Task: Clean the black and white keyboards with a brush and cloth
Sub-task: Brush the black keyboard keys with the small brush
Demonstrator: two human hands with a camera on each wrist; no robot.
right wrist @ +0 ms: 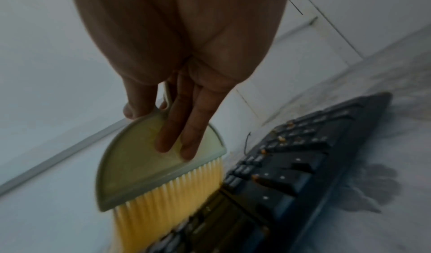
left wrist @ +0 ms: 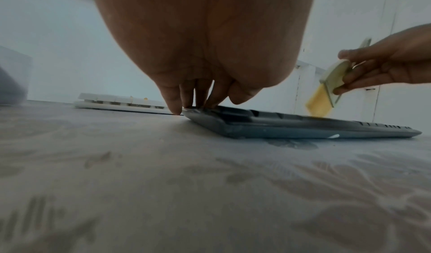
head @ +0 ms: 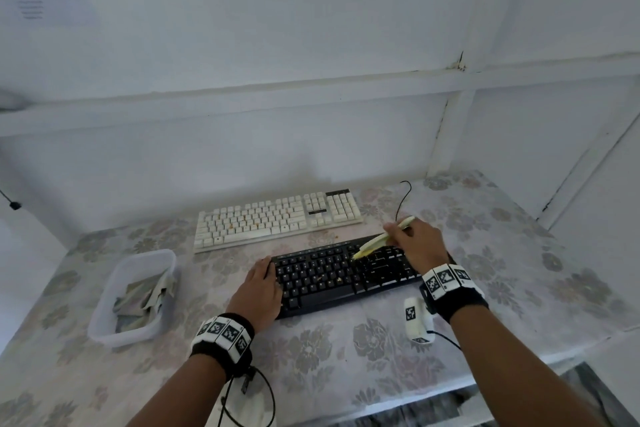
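Bristles of a yellow brush [right wrist: 163, 192], gripped in the right hand [head: 417, 243], meet the black keyboard [head: 332, 274] on the table [head: 346, 357]; only the right wrist view shows crumbs among its keys. Left hand [head: 258, 288] presses flat on its end. White keyboard [head: 277, 218] lies behind. Plastic tub [head: 104, 305] holds a crumpled cloth [head: 142, 298].

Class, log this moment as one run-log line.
right hand: sweeping brush | black keyboard: crumbs remain | left hand: steadying keyboard

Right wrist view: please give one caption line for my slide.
Right hand holds brush, bristles on black keyboard.
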